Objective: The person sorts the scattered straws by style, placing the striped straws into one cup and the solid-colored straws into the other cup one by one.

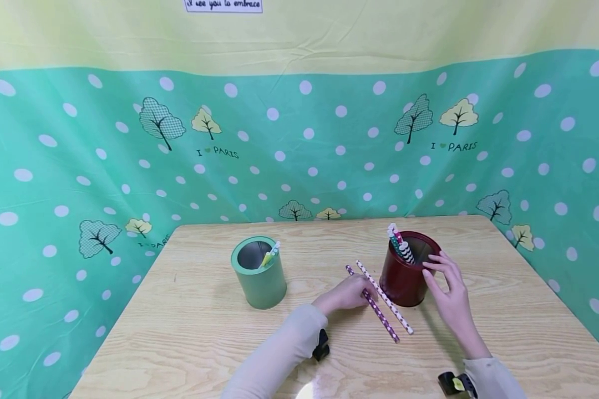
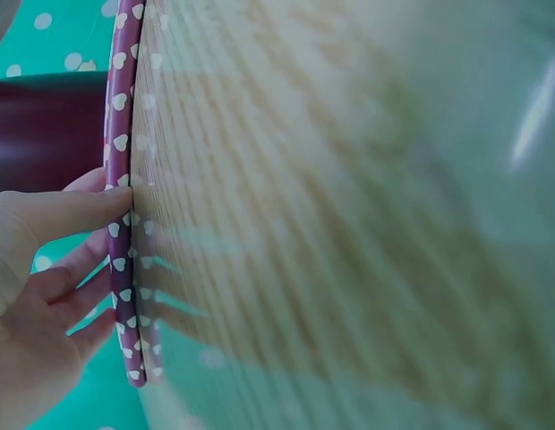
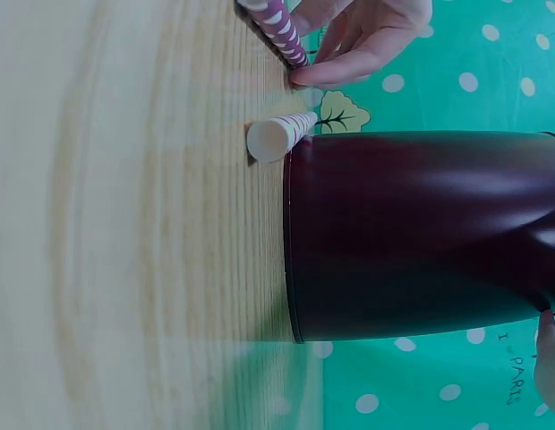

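Observation:
My left hand [image 1: 354, 292] pinches a purple paper straw with white hearts [image 1: 381, 318] between thumb and fingers, low over the wooden table. In the left wrist view, the thumb lies across the purple straw [image 2: 121, 143]. Alongside it on the tabletop is a white spotted paper straw [image 1: 389, 303], whose near end [image 3: 270, 141] shows in the right wrist view. A dark red cylindrical holder [image 1: 403, 285] stands upright to the right, with several patterned straws [image 1: 401, 246] leaning inside. At its right rim, my right hand [image 1: 451, 291] touches with nearly straight fingers.
A green cylindrical holder [image 1: 260, 285] stands left of my left hand, a few straws [image 1: 270, 255] leaning in it. The light wooden table [image 1: 189, 332] ends at the back against a green and yellow printed curtain [image 1: 299, 133], which also hangs along both sides.

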Action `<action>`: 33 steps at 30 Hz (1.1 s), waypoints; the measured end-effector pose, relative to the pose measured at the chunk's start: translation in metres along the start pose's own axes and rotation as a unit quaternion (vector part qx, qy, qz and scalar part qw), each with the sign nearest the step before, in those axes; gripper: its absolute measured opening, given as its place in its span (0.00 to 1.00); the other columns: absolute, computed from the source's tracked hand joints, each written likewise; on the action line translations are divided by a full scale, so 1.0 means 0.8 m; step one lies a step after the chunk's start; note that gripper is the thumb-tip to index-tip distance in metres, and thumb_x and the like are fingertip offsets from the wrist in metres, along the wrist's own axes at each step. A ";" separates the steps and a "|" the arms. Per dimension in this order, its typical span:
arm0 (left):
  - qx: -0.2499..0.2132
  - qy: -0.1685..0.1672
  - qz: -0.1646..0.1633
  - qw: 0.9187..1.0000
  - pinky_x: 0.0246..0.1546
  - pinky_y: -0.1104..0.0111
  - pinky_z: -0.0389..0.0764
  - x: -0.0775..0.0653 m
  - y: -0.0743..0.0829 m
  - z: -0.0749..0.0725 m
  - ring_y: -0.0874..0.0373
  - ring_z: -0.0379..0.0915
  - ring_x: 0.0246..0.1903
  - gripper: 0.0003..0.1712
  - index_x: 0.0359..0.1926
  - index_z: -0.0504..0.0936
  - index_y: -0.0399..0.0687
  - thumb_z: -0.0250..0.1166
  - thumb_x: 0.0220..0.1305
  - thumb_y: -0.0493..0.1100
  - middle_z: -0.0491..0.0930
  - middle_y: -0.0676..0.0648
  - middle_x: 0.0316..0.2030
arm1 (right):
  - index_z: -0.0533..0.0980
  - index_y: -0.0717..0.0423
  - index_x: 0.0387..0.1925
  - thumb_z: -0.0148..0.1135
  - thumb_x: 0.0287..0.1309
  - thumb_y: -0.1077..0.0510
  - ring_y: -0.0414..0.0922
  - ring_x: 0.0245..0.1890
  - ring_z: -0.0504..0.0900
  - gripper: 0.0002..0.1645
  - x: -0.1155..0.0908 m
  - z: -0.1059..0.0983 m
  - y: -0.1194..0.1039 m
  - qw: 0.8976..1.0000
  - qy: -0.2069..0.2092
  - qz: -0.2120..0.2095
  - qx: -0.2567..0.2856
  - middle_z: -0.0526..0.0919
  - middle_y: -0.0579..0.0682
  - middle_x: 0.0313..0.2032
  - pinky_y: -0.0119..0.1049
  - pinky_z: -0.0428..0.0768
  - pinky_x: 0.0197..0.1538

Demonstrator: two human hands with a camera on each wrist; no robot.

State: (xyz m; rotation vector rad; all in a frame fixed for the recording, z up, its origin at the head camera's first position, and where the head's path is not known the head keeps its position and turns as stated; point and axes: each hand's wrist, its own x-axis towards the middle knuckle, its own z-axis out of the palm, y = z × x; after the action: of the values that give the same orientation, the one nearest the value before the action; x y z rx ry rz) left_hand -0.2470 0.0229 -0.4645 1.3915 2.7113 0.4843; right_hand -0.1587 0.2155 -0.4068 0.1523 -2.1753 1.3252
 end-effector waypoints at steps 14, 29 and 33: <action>0.054 -0.009 -0.002 0.999 0.47 0.79 0.62 -0.002 0.002 0.002 0.65 0.68 0.40 0.10 0.33 0.84 0.56 0.63 0.50 0.37 0.78 0.58 0.34 | 0.73 0.70 0.41 0.54 0.54 0.69 0.30 0.61 0.53 0.11 0.000 0.001 0.001 1.000 0.003 -0.003 0.000 0.69 0.63 0.51 0.41 0.51 0.64; 0.016 0.027 0.008 0.999 0.43 0.80 0.64 -0.007 0.007 -0.007 0.66 0.68 0.37 0.07 0.29 0.80 0.54 0.65 0.48 0.37 0.78 0.59 0.31 | 0.74 0.69 0.39 0.54 0.53 0.70 0.32 0.61 0.54 0.10 0.000 0.002 0.003 1.000 0.010 -0.023 0.002 0.69 0.64 0.49 0.20 0.52 0.58; -0.012 0.045 0.008 0.999 0.43 0.80 0.65 -0.008 0.009 -0.010 0.65 0.68 0.37 0.08 0.30 0.80 0.53 0.65 0.47 0.35 0.78 0.58 0.32 | 0.74 0.69 0.39 0.54 0.53 0.70 0.32 0.61 0.54 0.10 0.000 0.002 0.004 1.000 0.012 -0.021 0.002 0.71 0.53 0.49 0.21 0.52 0.59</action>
State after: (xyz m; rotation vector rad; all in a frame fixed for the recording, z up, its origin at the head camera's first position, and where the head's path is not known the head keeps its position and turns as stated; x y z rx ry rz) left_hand -0.2395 0.0200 -0.4551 1.4193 2.7562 0.5921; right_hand -0.1604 0.2158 -0.4096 0.1813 -2.1384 1.3019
